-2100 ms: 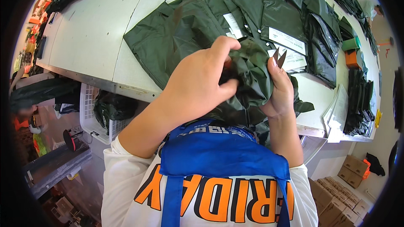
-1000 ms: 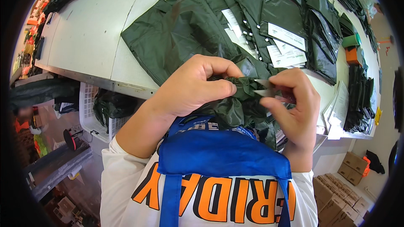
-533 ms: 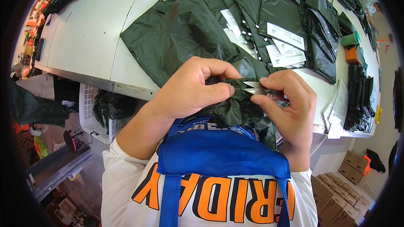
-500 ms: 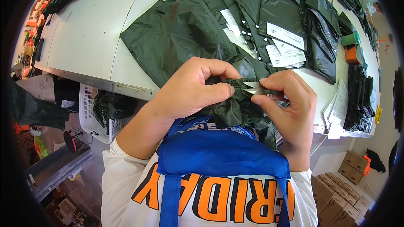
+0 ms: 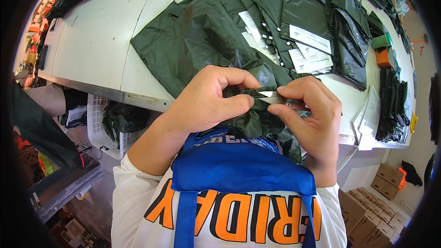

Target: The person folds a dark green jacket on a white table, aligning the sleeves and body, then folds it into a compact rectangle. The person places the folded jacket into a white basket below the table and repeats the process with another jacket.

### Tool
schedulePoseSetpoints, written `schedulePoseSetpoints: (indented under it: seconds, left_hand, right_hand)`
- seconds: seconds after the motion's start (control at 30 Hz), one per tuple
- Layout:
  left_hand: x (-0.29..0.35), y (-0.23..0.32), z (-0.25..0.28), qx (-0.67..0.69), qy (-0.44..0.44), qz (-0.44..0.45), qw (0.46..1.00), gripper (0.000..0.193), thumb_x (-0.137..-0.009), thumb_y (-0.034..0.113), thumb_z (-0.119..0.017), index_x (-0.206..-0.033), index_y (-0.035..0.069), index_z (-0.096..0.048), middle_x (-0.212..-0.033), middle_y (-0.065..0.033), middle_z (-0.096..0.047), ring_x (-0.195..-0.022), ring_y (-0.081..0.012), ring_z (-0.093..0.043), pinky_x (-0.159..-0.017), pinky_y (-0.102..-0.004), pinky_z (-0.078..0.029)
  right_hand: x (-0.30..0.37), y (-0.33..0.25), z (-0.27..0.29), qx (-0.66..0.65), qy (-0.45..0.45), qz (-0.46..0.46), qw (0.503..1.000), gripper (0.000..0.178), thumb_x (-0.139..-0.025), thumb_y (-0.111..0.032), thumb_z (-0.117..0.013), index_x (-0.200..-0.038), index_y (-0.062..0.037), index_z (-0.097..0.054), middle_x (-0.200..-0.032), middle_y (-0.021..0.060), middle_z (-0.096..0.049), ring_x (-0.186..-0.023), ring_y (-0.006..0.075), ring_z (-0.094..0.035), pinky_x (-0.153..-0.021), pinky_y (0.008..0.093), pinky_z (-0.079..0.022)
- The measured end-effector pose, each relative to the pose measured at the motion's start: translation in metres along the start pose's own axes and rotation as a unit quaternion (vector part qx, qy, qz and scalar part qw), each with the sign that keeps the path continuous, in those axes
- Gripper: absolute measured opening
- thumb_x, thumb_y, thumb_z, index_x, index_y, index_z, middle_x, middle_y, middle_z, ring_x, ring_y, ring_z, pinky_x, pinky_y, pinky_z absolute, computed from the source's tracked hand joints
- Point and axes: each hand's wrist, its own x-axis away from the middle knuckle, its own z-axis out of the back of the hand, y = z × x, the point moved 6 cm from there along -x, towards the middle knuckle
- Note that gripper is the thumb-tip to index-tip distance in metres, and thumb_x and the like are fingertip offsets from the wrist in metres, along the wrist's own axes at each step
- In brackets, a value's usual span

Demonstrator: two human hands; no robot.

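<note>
Along the near edge of the white surface [image 5: 92,41], the left hand [image 5: 209,98] pinches bunched dark green fabric [image 5: 250,125] while the right hand [image 5: 314,105] grips small snips [image 5: 274,100], blades pointed at its gathered edge. Trimming seems the step in hand; the next snip would call for taut fabric and careful tips. Farther right lie folded green garments [image 5: 305,11] with white tags [image 5: 308,38].

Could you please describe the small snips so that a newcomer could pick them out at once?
Find the white table, then the person's right hand by its near edge. That hand grips the snips, tips pointing left at bunched dark green fabric. Their bright, pointed metal blades stand out from the soft folds around them.
</note>
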Motion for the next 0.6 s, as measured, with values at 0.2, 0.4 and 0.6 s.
schedulePoseSetpoints:
  seconds: [0.2,0.4,0.6]
  left_hand:
    - [0.001,-0.002,0.001,-0.018,0.007,-0.022,1.000,0.015,-0.077,-0.001,-0.059,-0.091,-0.004,-0.064,-0.083,-0.0021,-0.063,-0.074,-0.0043,-0.054,-0.063,-0.0199,-0.042]
    - [0.014,0.027,-0.012,-0.356,0.083,-0.382,0.849,0.031,-0.063,-0.008,-0.072,-0.088,0.010,-0.069,-0.100,-0.0074,-0.050,-0.082,-0.0163,-0.053,-0.067,-0.0228,-0.043]
    - [-0.012,-0.020,0.012,-0.017,0.003,-0.104,0.994,0.107,-0.065,0.024,-0.086,-0.147,0.007,-0.019,-0.138,-0.0143,-0.041,-0.124,-0.0267,-0.043,-0.101,-0.0384,-0.036]
  right_hand:
    - [0.006,0.031,-0.009,-0.197,0.007,-0.105,0.975,0.020,-0.070,-0.007,-0.080,-0.079,-0.0024,-0.062,-0.071,0.0005,-0.058,-0.063,0.0069,-0.054,-0.056,0.0201,-0.042]
    - [0.012,0.078,-0.045,-0.443,-0.128,-0.204,0.863,0.053,-0.072,-0.018,-0.080,-0.114,0.0025,-0.055,-0.095,0.0048,-0.061,-0.080,0.0079,-0.055,-0.073,0.0208,-0.044]
    - [0.009,0.077,-0.032,-0.384,-0.086,-0.088,0.915,0.033,-0.065,-0.002,-0.082,-0.092,-0.0002,-0.063,-0.096,0.0018,-0.059,-0.078,0.0083,-0.052,-0.069,0.0213,-0.042]
